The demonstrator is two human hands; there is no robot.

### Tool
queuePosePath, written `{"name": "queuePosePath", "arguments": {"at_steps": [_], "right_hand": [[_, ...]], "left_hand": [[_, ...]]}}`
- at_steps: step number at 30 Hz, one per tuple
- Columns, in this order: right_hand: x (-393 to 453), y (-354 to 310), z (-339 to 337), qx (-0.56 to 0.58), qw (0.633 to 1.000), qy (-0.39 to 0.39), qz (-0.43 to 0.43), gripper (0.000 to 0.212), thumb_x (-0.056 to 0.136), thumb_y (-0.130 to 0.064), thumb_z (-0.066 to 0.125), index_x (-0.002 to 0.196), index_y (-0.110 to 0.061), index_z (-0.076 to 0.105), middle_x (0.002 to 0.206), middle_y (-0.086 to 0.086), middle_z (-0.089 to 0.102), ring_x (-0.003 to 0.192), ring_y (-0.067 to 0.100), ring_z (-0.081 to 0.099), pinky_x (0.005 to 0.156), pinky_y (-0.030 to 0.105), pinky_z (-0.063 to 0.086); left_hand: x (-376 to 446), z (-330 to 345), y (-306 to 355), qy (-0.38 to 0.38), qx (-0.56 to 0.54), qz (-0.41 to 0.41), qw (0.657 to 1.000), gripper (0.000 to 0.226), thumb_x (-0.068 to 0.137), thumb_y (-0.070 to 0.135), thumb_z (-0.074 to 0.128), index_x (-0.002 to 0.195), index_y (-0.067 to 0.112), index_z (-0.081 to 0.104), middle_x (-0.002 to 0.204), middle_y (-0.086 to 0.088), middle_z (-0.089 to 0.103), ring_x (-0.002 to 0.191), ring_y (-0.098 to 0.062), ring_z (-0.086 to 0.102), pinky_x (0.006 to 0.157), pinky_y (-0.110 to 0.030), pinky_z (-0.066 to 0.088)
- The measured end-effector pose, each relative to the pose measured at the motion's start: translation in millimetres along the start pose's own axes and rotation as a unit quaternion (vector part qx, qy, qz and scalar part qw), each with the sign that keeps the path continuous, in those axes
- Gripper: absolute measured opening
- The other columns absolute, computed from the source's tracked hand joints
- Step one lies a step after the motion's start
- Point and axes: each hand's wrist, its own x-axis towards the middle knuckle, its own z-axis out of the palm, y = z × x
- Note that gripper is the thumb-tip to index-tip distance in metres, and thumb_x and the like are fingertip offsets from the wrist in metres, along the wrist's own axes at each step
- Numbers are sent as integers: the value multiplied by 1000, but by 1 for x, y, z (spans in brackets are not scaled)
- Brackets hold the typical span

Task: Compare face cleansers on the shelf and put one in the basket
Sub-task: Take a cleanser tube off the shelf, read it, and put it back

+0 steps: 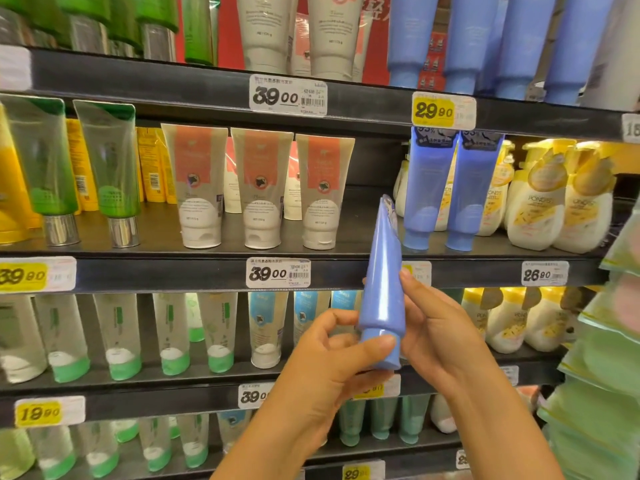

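Observation:
A blue cleanser tube [382, 271] stands cap-down in front of the shelves, seen edge-on and held by both hands. My left hand [329, 368] grips its cap from the left, thumb across the cap's front. From the right, my right hand [440, 337] holds the tube's lower body, fingers behind it. Two matching blue tubes [446, 192] remain on the middle shelf just to the right. Grey tubes with orange labels [258, 188] stand left of the gap on that shelf. No basket is in view.
Dark shelf edges [173, 271] carry price tags such as 39.00 [278, 273] and 29.90 [443, 110]. Green-based tubes [45, 168] stand far left, cream pump bottles [557, 199] far right. Green packets [602, 375] hang close at the right edge. Lower shelves hold more tubes.

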Motion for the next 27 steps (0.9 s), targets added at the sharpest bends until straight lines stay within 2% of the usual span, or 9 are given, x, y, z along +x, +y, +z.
{"name": "queuePosePath", "arguments": {"at_steps": [4,7,11,15,18,21,24,26,27], "right_hand": [[-2,-2,0,-90,994,-54,-14,44,71,-33,63,107,-8,63,88,8,71,80,23,70,68,37,59],[-1,-3,1,-129,988,-88,-16,51,69,-30,67,116,-12,61,97,10,70,87,24,69,67,33,57],[6,-5,6,-144,986,-67,-51,56,64,-27,71,115,-6,60,93,11,71,85,25,70,66,32,58],[22,-12,11,-145,986,-23,-75,57,61,-26,73,111,-1,59,91,12,72,84,27,70,74,38,59],[34,-21,16,-165,981,-6,-96,51,62,-27,73,106,-5,61,82,4,74,80,20,71,73,33,59],[49,-29,17,-188,975,11,-117,48,63,-27,73,105,-9,61,77,-2,74,75,14,71,66,29,59],[67,-35,18,-190,971,27,-142,26,74,-14,72,97,-17,57,70,-9,73,66,6,69,55,20,53],[77,-38,19,-197,966,43,-159,26,76,-12,71,92,-22,54,70,-9,72,62,2,68,50,18,51],[82,-40,20,-205,962,51,-170,27,76,-13,72,91,-24,52,75,-9,71,62,0,67,50,17,50]], "left_hand": [[2,-2,2,21,34,38,998,59,50,17,77,105,5,56,79,-10,73,69,-16,70,64,-26,58],[6,-3,4,27,77,52,995,64,48,13,89,104,9,57,81,-9,74,75,-19,71,71,-30,59],[14,-7,9,29,119,72,990,45,56,20,79,97,17,61,82,-7,73,78,-20,71,77,-34,58],[29,-10,28,5,168,78,983,30,74,14,77,100,17,63,93,-11,72,83,-19,70,80,-34,58],[43,-11,45,50,220,107,968,16,80,16,69,96,16,65,89,-3,70,81,-12,67,80,-31,56],[59,-19,62,130,281,181,933,18,81,20,69,98,17,64,97,-1,68,89,-10,65,81,-25,55],[72,-29,72,194,364,252,875,28,81,20,70,107,19,59,101,10,62,85,3,59,68,-3,47],[81,-34,73,219,424,279,833,40,81,20,70,118,18,54,108,9,58,92,-5,58,73,-4,45],[86,-36,73,222,447,285,818,46,82,19,70,124,16,52,113,4,57,99,-11,57,82,-12,47]]}}
